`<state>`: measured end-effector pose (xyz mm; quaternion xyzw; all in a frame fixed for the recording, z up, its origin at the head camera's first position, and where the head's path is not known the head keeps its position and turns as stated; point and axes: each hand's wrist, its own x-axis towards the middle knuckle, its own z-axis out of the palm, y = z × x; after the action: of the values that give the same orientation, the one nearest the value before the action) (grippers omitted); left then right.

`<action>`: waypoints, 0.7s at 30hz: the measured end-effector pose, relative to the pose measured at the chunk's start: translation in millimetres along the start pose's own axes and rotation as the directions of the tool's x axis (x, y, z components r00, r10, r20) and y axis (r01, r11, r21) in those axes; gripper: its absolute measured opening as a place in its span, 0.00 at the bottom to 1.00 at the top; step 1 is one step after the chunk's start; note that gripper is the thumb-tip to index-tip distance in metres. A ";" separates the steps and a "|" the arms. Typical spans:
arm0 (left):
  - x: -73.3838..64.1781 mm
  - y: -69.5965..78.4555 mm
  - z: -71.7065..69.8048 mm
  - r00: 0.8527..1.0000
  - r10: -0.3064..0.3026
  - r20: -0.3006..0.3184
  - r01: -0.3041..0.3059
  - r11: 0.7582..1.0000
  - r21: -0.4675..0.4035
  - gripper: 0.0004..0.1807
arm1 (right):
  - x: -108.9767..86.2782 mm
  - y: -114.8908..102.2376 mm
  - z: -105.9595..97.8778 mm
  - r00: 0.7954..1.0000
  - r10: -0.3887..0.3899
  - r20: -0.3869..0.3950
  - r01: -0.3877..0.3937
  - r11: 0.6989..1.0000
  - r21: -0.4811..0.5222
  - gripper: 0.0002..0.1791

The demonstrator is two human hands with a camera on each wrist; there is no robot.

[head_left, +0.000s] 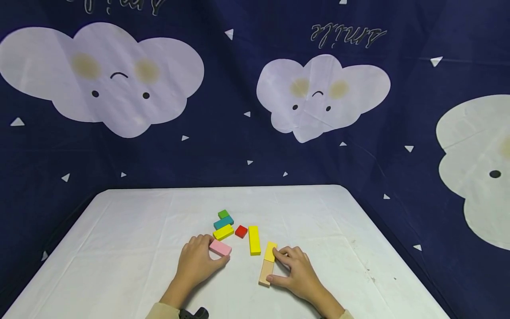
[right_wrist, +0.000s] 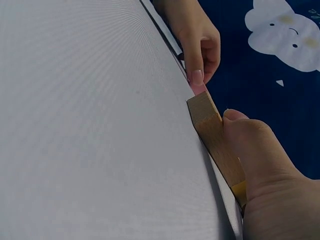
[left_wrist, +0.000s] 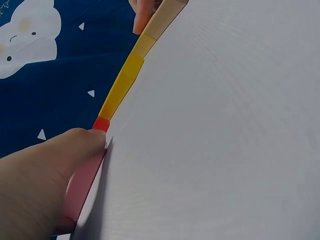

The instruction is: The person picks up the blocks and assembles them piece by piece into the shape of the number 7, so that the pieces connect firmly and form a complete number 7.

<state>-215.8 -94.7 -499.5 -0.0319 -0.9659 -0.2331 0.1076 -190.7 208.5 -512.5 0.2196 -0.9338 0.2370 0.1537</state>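
My left hand (head_left: pixel 197 261) holds a pink block (head_left: pixel 220 248) on the white table, its thumb at the near end and its fingers at the far left end. In the left wrist view that thumb covers part of the pink block (left_wrist: pixel 85 185). My right hand (head_left: pixel 296 272) is at a short yellow block (head_left: pixel 270 251) and a plain wooden block (head_left: pixel 266 272), lying end to end. Its index finger touches the yellow one and its thumb the wooden one. The right wrist view shows the thumb along the side of the wooden block (right_wrist: pixel 220 145).
Between the hands lie a long yellow block (head_left: pixel 254 240) and a red cube (head_left: pixel 241 231). Behind the pink block, a yellow block (head_left: pixel 223 232), a teal block (head_left: pixel 224 222) and a green block (head_left: pixel 223 214) form a stepped row. A dark blue cloud-print cloth (head_left: pixel 227 88) hangs behind the table (head_left: pixel 131 235).
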 end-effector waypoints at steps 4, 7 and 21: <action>0.3 0.1 0.0 1.000 0.008 -0.016 -0.008 1.000 0.002 0.37 | -0.2 0.1 -0.1 1.000 0.004 0.006 -0.004 1.000 0.000 0.45; 0.1 0.3 -0.6 0.999 0.016 -0.032 -0.016 1.000 0.004 0.37 | -0.5 -0.1 -0.3 1.000 0.007 0.013 -0.007 1.000 0.002 0.45; 11.6 15.1 -16.5 0.992 0.090 -0.090 -0.089 0.996 0.017 0.39 | 1.1 -1.9 -2.1 1.000 0.006 0.008 -0.006 1.000 -0.003 0.45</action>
<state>-222.3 -88.7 -475.9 -0.0639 -0.9591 -0.2232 0.1618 -190.4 207.7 -509.6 0.2174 -0.9355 0.2350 0.1497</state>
